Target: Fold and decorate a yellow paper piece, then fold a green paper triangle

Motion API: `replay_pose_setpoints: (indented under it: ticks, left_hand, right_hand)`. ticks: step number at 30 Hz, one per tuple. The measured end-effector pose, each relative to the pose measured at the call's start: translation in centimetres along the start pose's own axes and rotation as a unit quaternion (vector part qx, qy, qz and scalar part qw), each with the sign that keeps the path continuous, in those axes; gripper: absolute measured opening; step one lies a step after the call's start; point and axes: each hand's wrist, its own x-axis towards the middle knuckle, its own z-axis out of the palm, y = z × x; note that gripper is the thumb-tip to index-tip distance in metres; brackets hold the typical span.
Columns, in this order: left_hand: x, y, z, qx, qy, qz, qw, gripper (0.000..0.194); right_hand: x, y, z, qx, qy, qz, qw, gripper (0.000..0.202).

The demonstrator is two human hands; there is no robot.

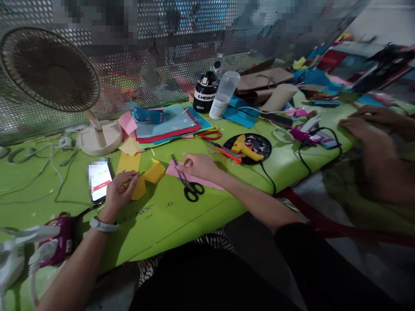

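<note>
My left hand (120, 192) lies beside the phone (100, 181), its fingers stretched over the edge of the yellow paper pieces (139, 190). A folded yellow piece (154, 172) stands just to the right of its fingertips. My right hand (202, 167) is over a pink paper strip (210, 183), thumb and forefinger pinched together; whatever is between them is too small to make out. Black-handled scissors (193, 190) lie across the strip, blades pointing away from me, just left of and below that hand.
A fan (100, 136) stands at the back left. Coloured sheets (171, 123), a black bottle (205, 97), a yellow glue gun (246, 149) on a round black tray (266, 147) and a cutter knife (228, 153) lie beyond. Another person's hands (366, 125) are at right; power strips (60, 237) trail cables.
</note>
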Motion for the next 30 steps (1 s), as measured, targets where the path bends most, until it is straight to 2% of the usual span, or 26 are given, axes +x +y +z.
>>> replay_pose_setpoints:
  ticks: [3, 7, 10, 14, 16, 18, 20, 22, 24, 26, 28, 30]
  left_hand:
    - [-0.1, 0.2, -0.2, -0.016, -0.013, 0.007, 1.000, 0.024]
    - [-0.2, 0.4, -0.3, -0.027, -0.024, 0.018, 0.999, 0.022]
    - [-0.2, 0.2, -0.2, -0.030, -0.026, 0.025, 0.999, 0.021]
    - [-0.2, -0.2, 0.1, -0.019, -0.035, 0.042, 0.998, 0.022]
    - [-0.1, -0.4, 0.1, -0.014, -0.033, 0.056, 0.998, 0.023]
    - [0.1, -0.4, -0.3, -0.002, -0.034, 0.065, 0.997, 0.024]
    - [0.3, -0.3, -1.1, 0.031, -0.049, 0.071, 0.996, 0.027]
    - [0.6, -0.1, -2.3, 0.086, -0.090, 0.080, 0.989, 0.034]
    - [0.7, 0.2, -3.6, 0.150, -0.155, 0.071, 0.974, 0.045]
    - [0.7, 0.7, -4.7, 0.206, -0.180, 0.055, 0.960, 0.051]
    - [0.5, 1.1, -5.3, 0.233, -0.194, 0.039, 0.952, 0.054]
    - [0.4, 1.6, -5.6, 0.237, -0.214, 0.024, 0.947, 0.054]
  right_hand:
    - [2.5, -1.5, 0.5, -0.011, -0.080, 0.007, 0.997, 0.037]
    - [3.3, -0.5, 0.4, 0.109, -0.150, 0.045, 0.982, 0.032]
    - [2.9, 0.7, -0.5, 0.175, -0.130, 0.065, 0.974, 0.029]
    - [1.3, 1.9, -1.4, 0.129, -0.111, 0.061, 0.984, 0.025]
    - [0.2, 3.3, -2.1, 0.090, -0.069, 0.060, 0.992, 0.019]
    - [-1.1, 5.7, -3.2, 0.055, 0.032, 0.058, 0.996, 0.015]
    - [-2.5, 8.9, -4.9, 0.008, 0.140, 0.070, 0.988, 0.019]
    - [-3.8, 12.1, -6.8, -0.076, 0.182, 0.106, 0.975, 0.030]
    - [-4.7, 14.6, -8.2, -0.170, 0.134, 0.178, 0.960, 0.036]
    - [-5.1, 16.0, -8.7, -0.200, 0.074, 0.206, 0.955, 0.044]
    - [-5.2, 16.4, -8.5, -0.202, 0.040, 0.211, 0.955, 0.051]
    - [-5.0, 16.3, -7.9, -0.209, 0.030, 0.224, 0.951, 0.058]
